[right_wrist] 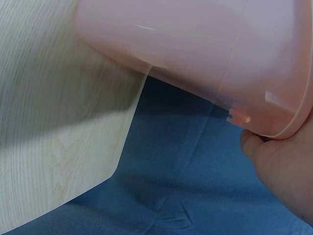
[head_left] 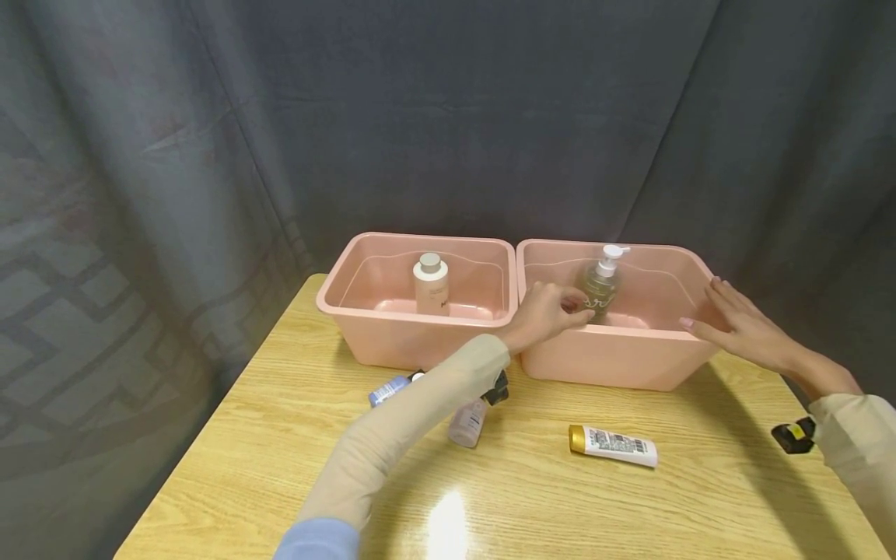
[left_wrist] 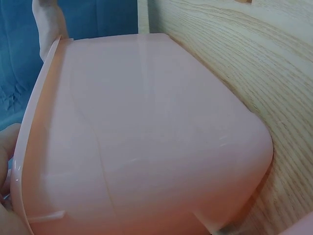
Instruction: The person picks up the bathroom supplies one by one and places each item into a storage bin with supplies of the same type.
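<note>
A green pump bottle (head_left: 600, 289) with a white pump top stands in the right pink bin (head_left: 616, 354). My left hand (head_left: 544, 315) reaches over that bin's front left rim, its loosely bent fingers and thumb right beside the bottle. In the left wrist view only part of this hand shows, behind the rim. My right hand (head_left: 749, 327) rests on the bin's right end, fingers extended along the rim and thumb toward the front edge. The right wrist view shows the right hand (right_wrist: 283, 166) at the bin's rim corner.
Beside it, the left pink bin (head_left: 413, 342) holds a white bottle (head_left: 431, 288) with a grey cap. On the wooden table lie a white tube (head_left: 619, 445) with a gold cap, a pale pink bottle (head_left: 467, 424) and a blue bottle (head_left: 388, 390), partly behind my left sleeve. Dark curtains hang behind.
</note>
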Action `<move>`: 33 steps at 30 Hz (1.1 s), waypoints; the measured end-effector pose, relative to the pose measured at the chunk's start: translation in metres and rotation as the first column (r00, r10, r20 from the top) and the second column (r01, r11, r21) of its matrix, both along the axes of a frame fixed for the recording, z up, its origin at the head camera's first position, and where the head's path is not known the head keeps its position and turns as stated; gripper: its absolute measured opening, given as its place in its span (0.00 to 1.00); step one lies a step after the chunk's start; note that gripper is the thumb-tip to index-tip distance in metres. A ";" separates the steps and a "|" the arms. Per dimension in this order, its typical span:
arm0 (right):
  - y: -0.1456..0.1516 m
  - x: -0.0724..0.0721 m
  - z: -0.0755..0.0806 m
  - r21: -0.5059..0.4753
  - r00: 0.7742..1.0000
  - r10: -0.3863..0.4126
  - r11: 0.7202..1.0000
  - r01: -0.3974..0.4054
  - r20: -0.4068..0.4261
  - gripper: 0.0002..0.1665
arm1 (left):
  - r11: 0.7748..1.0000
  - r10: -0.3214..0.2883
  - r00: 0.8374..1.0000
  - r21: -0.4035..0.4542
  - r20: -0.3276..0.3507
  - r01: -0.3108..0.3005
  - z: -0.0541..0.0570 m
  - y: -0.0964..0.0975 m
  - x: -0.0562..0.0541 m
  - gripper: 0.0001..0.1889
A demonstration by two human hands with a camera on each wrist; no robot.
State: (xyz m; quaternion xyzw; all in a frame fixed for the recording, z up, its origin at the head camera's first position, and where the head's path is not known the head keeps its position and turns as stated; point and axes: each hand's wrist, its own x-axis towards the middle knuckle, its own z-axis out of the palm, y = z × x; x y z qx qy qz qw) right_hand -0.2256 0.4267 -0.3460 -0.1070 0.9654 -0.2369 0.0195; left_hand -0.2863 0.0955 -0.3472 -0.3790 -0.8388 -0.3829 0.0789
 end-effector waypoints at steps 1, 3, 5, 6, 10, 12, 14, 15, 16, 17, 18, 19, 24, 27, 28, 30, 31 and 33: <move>0.000 0.000 0.000 -0.001 1.000 -0.001 1.000 0.001 -0.001 0.54 | 1.000 0.000 1.000 0.002 0.001 0.000 0.000 0.000 0.000 0.13; -0.001 0.000 0.000 -0.001 1.000 -0.003 1.000 0.003 0.000 0.54 | 1.000 -0.001 1.000 0.004 0.003 0.001 0.000 -0.001 0.001 0.12; -0.001 0.001 0.000 -0.002 1.000 -0.003 1.000 0.003 -0.003 0.54 | 1.000 -0.001 1.000 0.003 0.001 0.001 0.000 -0.001 0.001 0.12; -0.001 0.001 0.000 -0.002 1.000 -0.002 1.000 0.002 -0.004 0.54 | 1.000 -0.001 1.000 0.002 -0.001 0.001 0.000 -0.001 0.001 0.12; -0.001 0.001 0.000 -0.001 1.000 -0.003 1.000 0.003 -0.005 0.54 | 1.000 -0.004 1.000 0.004 -0.008 0.004 -0.001 -0.001 0.000 0.12; -0.002 0.001 0.000 0.000 1.000 -0.005 1.000 0.005 -0.002 0.54 | 1.000 -0.005 1.000 0.006 -0.011 0.005 -0.001 -0.001 0.000 0.12; -0.002 0.002 0.000 0.000 1.000 -0.005 1.000 0.005 0.002 0.54 | 1.000 -0.006 1.000 0.010 -0.010 0.006 -0.001 -0.001 0.000 0.12; -0.002 0.002 0.000 -0.001 1.000 -0.004 1.000 0.004 0.004 0.54 | 1.000 -0.006 1.000 0.011 -0.010 0.006 -0.001 -0.001 0.000 0.12; -0.002 0.002 0.000 -0.001 1.000 -0.004 1.000 0.004 0.007 0.54 | 1.000 -0.006 1.000 0.012 -0.008 0.006 -0.001 -0.001 0.000 0.12; -0.002 0.002 0.000 -0.001 1.000 -0.004 1.000 0.004 0.008 0.54 | 1.000 -0.009 1.000 0.015 0.000 0.009 -0.001 -0.002 0.000 0.12; -0.002 0.002 0.000 -0.001 1.000 -0.004 1.000 0.004 0.009 0.54 | 1.000 -0.010 1.000 0.020 0.010 0.010 0.000 -0.002 0.001 0.12; -0.002 0.002 0.000 -0.002 1.000 -0.003 1.000 0.003 0.009 0.54 | 1.000 -0.011 1.000 0.025 0.022 0.011 0.000 -0.002 0.001 0.12; -0.002 0.002 0.000 -0.004 1.000 -0.001 1.000 0.001 -0.003 0.54 | 0.998 -0.026 0.996 0.056 0.086 0.022 0.005 -0.003 0.002 0.12; -0.002 0.002 0.000 -0.002 1.000 -0.001 1.000 0.001 -0.001 0.54 | 0.997 -0.041 0.993 0.063 0.107 0.035 0.007 -0.003 0.002 0.12; -0.002 0.002 0.000 -0.001 1.000 -0.002 1.000 0.002 0.001 0.54 | 0.997 -0.046 0.993 0.063 0.110 0.039 0.007 -0.003 0.002 0.12; -0.002 0.002 0.001 -0.002 1.000 -0.003 1.000 0.003 0.008 0.54 | 0.997 -0.052 0.992 0.061 0.112 0.046 0.008 -0.003 0.001 0.12; -0.002 0.002 0.001 -0.002 1.000 -0.004 1.000 0.004 0.012 0.54 | 0.997 -0.056 0.992 0.063 0.111 0.050 0.008 -0.003 0.001 0.12; -0.002 0.003 0.002 -0.002 1.000 -0.006 1.000 0.006 0.015 0.54 | 0.996 -0.065 0.992 0.068 0.108 0.058 0.008 -0.003 0.001 0.12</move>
